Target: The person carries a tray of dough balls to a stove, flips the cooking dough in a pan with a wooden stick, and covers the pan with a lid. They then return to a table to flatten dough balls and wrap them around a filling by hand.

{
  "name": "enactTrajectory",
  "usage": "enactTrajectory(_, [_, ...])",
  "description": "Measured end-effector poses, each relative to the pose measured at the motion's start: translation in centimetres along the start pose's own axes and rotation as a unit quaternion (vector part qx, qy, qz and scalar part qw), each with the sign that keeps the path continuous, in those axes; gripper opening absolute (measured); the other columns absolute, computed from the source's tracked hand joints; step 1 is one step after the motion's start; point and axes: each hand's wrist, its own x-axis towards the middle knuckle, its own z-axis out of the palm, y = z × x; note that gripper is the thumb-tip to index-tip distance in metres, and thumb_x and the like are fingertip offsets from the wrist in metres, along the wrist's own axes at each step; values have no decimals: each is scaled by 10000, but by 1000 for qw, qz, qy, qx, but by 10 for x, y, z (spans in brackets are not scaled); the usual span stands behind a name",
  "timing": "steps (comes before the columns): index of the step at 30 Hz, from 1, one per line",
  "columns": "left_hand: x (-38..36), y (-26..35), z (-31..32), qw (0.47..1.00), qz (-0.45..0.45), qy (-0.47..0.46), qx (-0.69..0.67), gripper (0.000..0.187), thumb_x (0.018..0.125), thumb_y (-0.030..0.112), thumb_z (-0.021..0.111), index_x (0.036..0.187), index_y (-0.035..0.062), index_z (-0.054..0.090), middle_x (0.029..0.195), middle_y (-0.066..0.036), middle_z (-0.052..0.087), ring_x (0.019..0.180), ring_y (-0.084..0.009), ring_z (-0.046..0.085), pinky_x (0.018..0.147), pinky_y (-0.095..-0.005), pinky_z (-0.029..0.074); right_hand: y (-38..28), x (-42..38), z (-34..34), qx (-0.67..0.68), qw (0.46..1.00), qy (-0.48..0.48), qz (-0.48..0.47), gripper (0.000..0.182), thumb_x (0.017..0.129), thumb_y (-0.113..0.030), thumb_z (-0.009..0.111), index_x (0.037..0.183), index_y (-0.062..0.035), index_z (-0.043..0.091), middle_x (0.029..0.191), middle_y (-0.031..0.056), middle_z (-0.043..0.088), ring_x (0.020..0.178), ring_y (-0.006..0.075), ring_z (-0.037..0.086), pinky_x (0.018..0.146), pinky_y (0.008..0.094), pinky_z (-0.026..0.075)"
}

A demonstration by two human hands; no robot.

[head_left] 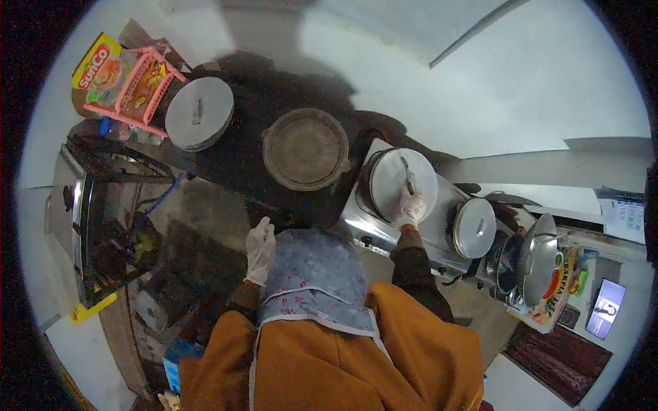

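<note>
At the stove, my right hand (412, 207), in a clear thin glove, has its fingers closed at the near end of the handle on a round metal pot lid (387, 179). The lid sits over a pot on the stove (360, 216); what lies beneath is hidden. My left hand (260, 252), gloved too, is low near the counter's front edge beside my grey flowered apron (315, 274). Its fingers point forward, and I see nothing in it. The nearest vessel ahead is a wide, dark round pan (306, 149).
A second lidded pot (474, 228) stands on the right of the stove. Another lidded pot (199, 113) is at the back left, by a pink rack (142, 92). Metal pots (538, 260) and a lit phone (606, 308) lie farther right. A metal-framed rack (83, 233) stands left.
</note>
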Motion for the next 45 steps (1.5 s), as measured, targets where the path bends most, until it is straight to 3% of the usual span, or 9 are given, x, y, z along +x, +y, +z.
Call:
enactTrajectory(6, [-3,6,26,999,33,-29,19,347,968,216,606,1225,-9,665,873,-236,695,794,-370,664,699,-438,498,20,2,10,150,987,-50,-30,478,872,-338,723,1255,-54,687,1023,162,739,873,307,703,784,443,546])
enactTrajectory(8, [-1,14,27,992,59,-65,92,351,965,223,610,1237,9,664,880,-228,699,799,-368,666,698,-440,500,21,-4,36,330,930,26,-158,399,892,-255,701,1243,-67,680,1057,132,718,880,270,683,778,427,536])
enactTrajectory(10, [-7,5,42,997,70,-35,22,335,956,211,614,1236,35,665,868,-218,695,784,-374,661,691,-443,500,12,-39,53,102,914,152,-362,334,900,-184,674,1217,-78,678,1087,114,693,905,251,663,799,412,521])
enactTrajectory(13, [-9,46,35,989,132,-51,-43,312,937,171,615,1227,67,664,881,-206,688,805,-375,654,694,-443,496,-66,-113,35,143,935,-108,-305,368,858,-171,684,1218,-95,676,1080,129,682,965,321,641,894,407,496])
enactTrajectory(21, [51,179,2,908,221,-357,15,460,884,195,666,1319,55,606,1105,-168,672,1124,-301,615,920,-386,479,-115,-180,150,518,841,-125,-95,355,866,-113,705,1207,-35,647,1024,163,638,995,354,606,904,390,489])
enactTrajectory(28, [43,226,-8,858,354,-320,-193,320,971,146,614,1255,-1,630,1252,-181,644,1188,-299,614,1043,-353,471,-68,-214,125,541,809,-212,90,345,869,-126,708,1197,-35,654,1005,153,647,951,331,619,850,380,498])
enactTrajectory(31, [73,215,15,649,582,-397,-286,350,990,152,591,1296,-16,613,1336,-197,613,1252,-268,582,1062,-322,450,-58,-225,123,563,795,-194,117,341,870,-131,710,1193,-35,657,997,149,651,932,322,625,827,375,501])
enactTrajectory(40, [-15,246,5,589,132,-776,-180,505,947,210,690,1394,12,562,1476,-130,522,1297,-224,541,1111,-357,410,-52,-246,118,608,765,-144,152,331,873,-148,714,1180,-35,666,974,136,664,875,294,641,757,362,513])
enactTrajectory(45, [-40,245,6,551,347,-756,-67,223,890,176,714,1080,73,768,1384,-151,607,1377,-285,474,1159,-400,333,13,-296,92,628,737,-98,229,325,874,-157,716,1173,-35,671,961,128,671,843,278,651,718,355,519])
